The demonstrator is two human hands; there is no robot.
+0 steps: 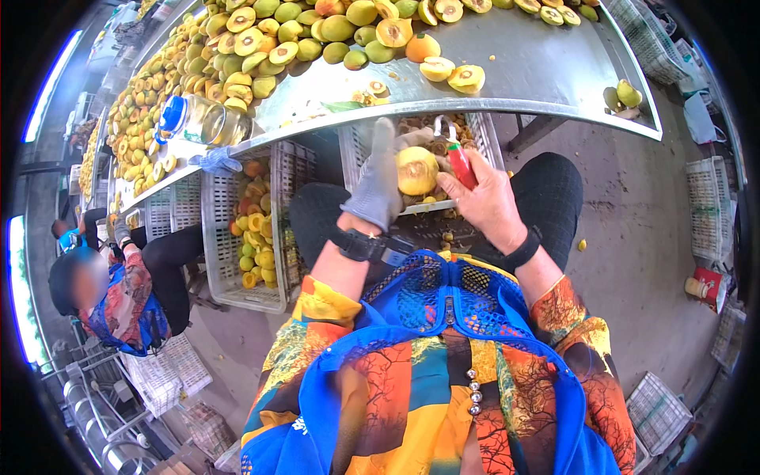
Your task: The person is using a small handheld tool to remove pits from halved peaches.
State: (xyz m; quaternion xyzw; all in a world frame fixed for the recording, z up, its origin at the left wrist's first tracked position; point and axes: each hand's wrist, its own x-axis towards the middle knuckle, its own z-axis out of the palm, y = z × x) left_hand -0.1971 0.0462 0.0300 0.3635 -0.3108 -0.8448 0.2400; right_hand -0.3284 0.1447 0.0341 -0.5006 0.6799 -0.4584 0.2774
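My left hand (380, 181), in a grey knit glove, holds a yellow peach half (417, 171) with its cut side facing up at me. In my bare right hand (490, 205) is the red handle of a pitting tool (462, 166). The tool's curved metal loop (444, 127) points away from me, just past the fruit's right side. My right thumb is at or very near the peach's edge. Below both hands stands a light plastic crate (490, 142) holding brown pits and scraps, partly hidden by my hands.
A metal table (522, 71) carries a heap of halved peaches (225, 59), a clear jar with a blue lid (202, 122) and a blue glove (217, 161). A crate of peach halves (258, 237) stands left of my knee. Another person (127, 285) sits further left.
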